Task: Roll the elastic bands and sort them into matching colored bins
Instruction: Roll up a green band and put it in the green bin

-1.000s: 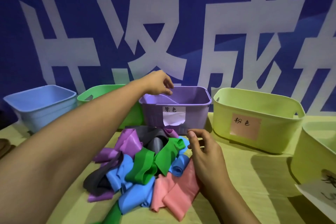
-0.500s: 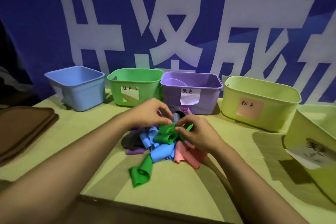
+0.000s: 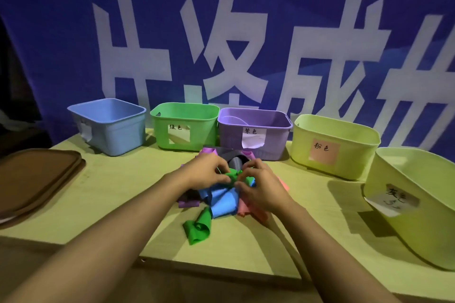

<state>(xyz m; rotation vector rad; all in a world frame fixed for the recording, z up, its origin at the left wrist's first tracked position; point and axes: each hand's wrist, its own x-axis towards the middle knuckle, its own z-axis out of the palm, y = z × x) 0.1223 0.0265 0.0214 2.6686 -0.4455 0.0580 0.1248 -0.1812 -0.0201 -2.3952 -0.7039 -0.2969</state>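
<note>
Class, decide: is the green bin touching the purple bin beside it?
Touching, by the head view: the green bin's right rim meets the purple bin's left rim with no gap showing between them.

Both forearms are bare, with no sleeve in view. The left hand (image 3: 209, 171) and right hand (image 3: 261, 183) wear no gloves. No rings or watch show.

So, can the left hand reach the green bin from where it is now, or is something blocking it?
Probably yes. The left hand grips the green band over the pile, and the green bin stands just behind with its top open. Only low bands lie between them.
</note>
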